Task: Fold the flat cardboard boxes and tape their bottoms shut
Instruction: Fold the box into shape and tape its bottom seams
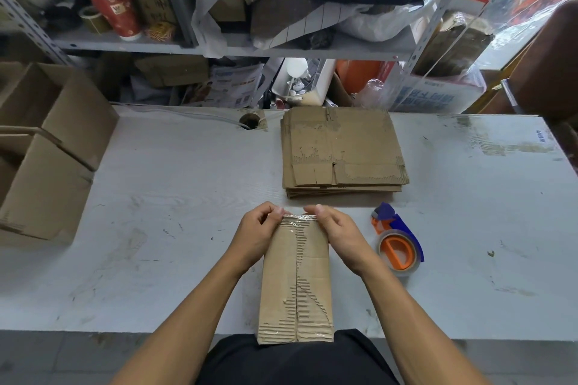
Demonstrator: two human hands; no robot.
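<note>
A folded cardboard box stands bottom-up at the table's near edge, its closed flaps facing me, with clear tape over the centre seam and far edge. My left hand grips the box's far left corner, thumb pressing on the tape. My right hand grips the far right corner the same way. A stack of flat cardboard boxes lies further back on the table. An orange and blue tape dispenser with a clear roll lies just right of my right hand.
Assembled open cardboard boxes stand on the left of the white table. A cable hole sits near the far edge. Behind the table, metal shelving is crammed with boxes, bags and tubes.
</note>
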